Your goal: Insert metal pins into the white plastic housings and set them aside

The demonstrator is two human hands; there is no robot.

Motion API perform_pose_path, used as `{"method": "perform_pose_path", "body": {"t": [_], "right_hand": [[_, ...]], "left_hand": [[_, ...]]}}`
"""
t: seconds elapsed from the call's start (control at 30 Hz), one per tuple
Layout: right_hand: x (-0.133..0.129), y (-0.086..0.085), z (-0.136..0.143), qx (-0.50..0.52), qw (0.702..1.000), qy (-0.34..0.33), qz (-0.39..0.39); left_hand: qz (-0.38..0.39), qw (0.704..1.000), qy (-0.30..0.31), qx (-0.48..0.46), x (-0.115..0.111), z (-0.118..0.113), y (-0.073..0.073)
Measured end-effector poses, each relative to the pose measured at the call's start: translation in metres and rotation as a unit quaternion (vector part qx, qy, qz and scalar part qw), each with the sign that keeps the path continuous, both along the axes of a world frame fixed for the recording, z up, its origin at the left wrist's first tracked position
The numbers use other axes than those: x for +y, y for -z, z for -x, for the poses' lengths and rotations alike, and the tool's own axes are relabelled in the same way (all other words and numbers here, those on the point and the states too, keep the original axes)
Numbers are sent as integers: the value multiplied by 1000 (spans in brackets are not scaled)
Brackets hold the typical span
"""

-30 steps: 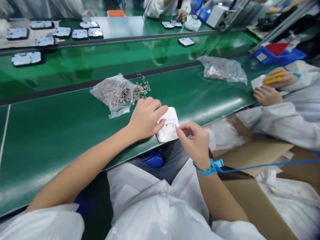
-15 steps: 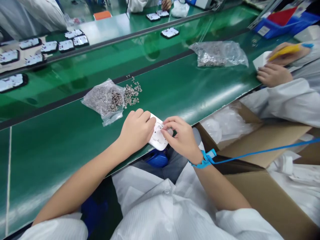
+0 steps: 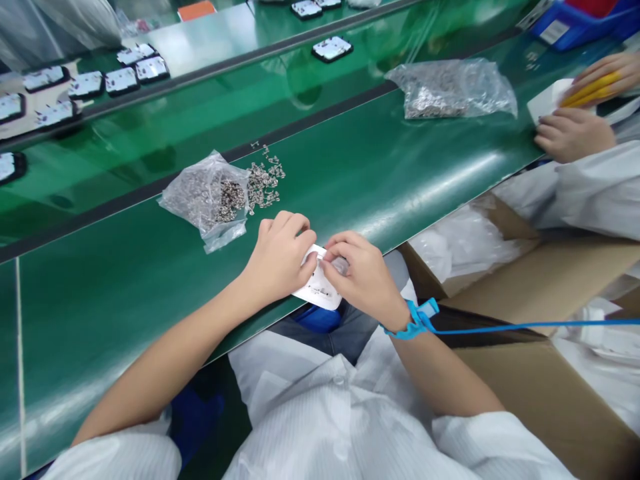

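Note:
A white plastic housing (image 3: 320,293) with rounded corners and small dark openings lies at the bench's near edge, partly over it. My left hand (image 3: 280,260) is closed on its left side, thumb on the upper face. My right hand (image 3: 357,270) is pinched over the upper part of the housing; whatever is between its fingertips is too small to make out. A blue wrist strap (image 3: 413,321) circles my right wrist. Beyond my left hand, small metal parts (image 3: 265,177) spill from an open clear plastic bag (image 3: 200,193).
Another bag of metal parts (image 3: 450,90) lies farther right. At the right, a co-worker's hands (image 3: 575,133) hold a white piece and a yellow tool (image 3: 593,90). Cardboard boxes (image 3: 530,280) with plastic-wrapped items stand beside my lap. Black-edged units (image 3: 333,48) sit across the line.
The view has shifted slightly. The housing has tilted a little, and my left thumb now shows on its upper face. My right hand stays pinched over it.

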State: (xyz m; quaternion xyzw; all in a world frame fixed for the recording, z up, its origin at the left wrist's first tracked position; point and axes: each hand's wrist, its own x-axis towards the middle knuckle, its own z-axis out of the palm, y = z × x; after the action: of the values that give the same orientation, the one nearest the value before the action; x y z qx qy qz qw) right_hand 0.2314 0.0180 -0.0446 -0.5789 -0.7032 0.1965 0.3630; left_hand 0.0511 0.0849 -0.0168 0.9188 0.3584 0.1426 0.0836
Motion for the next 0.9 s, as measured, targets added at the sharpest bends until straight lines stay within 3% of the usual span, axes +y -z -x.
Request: {"method": "perform_pose_path", "body": {"t": [0.23,0.37,0.53,0.9], "right_hand": [[9,5,-3,-14,1000,-7,9],[-13,16,1,9,995,33,-89],[-41,30,10,-19,990,51,-132],[-43,34,12,-35,988,54,-139]], "left_hand": [[21,1000,-12,-18,-1,0,5],[1,999,-33,-16,-4,0,5],[-36,999,15,-5,-5,-3,3],[31,999,34,-21,1,-5,3]]}}
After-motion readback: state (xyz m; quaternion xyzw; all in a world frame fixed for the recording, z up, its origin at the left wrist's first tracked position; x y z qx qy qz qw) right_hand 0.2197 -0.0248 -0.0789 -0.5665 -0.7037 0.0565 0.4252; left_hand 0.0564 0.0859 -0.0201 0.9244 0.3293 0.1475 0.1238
